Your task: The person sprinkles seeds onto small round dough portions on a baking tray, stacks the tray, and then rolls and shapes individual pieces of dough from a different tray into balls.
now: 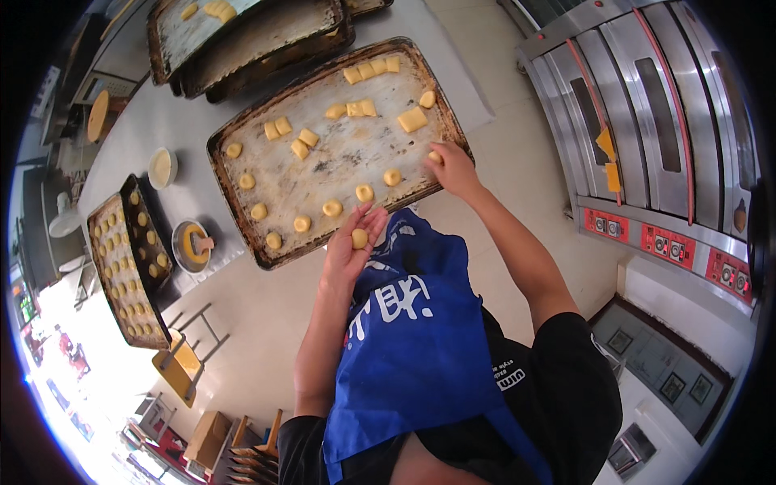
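Note:
My left hand (348, 251) is palm up at the tray's near edge, with a round dough ball (359, 238) resting in it. At the right end of the baking tray (339, 148), my right hand (453, 170) has its fingertips around a small dough piece (435, 156); whether that piece touches the tray is unclear. Flattened dough rounds with dimpled tops, such as one dough round (332, 207), line the near and left sides. Cut dough blocks lie farther in, among them a square dough block (413, 119) and a dough strip (371, 70).
Stacked trays (260, 48) stand at the table's far side. On the left are a white bowl (162, 168), a metal bowl (191, 245) with yellow contents and a brush, and a tray of dough rounds (124, 273) overhanging the edge near a stool (176, 367). Deck ovens (642, 121) stand right.

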A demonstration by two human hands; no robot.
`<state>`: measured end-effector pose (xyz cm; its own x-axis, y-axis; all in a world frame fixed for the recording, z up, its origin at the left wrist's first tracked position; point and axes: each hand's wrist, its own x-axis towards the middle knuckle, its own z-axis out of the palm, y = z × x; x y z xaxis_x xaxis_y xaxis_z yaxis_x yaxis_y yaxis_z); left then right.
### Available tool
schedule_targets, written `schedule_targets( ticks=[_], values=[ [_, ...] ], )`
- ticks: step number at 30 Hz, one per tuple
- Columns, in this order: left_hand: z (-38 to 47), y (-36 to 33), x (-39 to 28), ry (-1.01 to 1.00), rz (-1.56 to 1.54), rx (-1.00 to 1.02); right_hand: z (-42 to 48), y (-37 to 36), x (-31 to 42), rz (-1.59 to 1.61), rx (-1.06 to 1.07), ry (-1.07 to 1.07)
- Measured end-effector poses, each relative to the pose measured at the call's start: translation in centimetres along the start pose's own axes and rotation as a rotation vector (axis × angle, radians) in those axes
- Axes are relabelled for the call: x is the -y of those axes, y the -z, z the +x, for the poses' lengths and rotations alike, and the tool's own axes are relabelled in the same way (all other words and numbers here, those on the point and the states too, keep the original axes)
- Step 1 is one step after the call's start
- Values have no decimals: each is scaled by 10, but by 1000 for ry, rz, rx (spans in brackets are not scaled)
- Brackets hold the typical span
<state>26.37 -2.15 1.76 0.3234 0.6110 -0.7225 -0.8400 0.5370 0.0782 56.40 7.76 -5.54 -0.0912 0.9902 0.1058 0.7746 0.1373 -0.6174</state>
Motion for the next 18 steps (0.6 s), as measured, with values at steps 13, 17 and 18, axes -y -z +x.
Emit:
schedule_targets(
  ticks=[13, 17, 18],
  values=[
    [-29, 39, -12, -137, -244, -96, 1, 11, 47, -83, -61, 188],
    [-27, 51, -18, -153, -349, -74, 10, -14, 87, -44, 231, 520],
    [-30, 48, -20, -167, -347, -54, 11, -22, 88, -51, 299, 570]
  ],
)
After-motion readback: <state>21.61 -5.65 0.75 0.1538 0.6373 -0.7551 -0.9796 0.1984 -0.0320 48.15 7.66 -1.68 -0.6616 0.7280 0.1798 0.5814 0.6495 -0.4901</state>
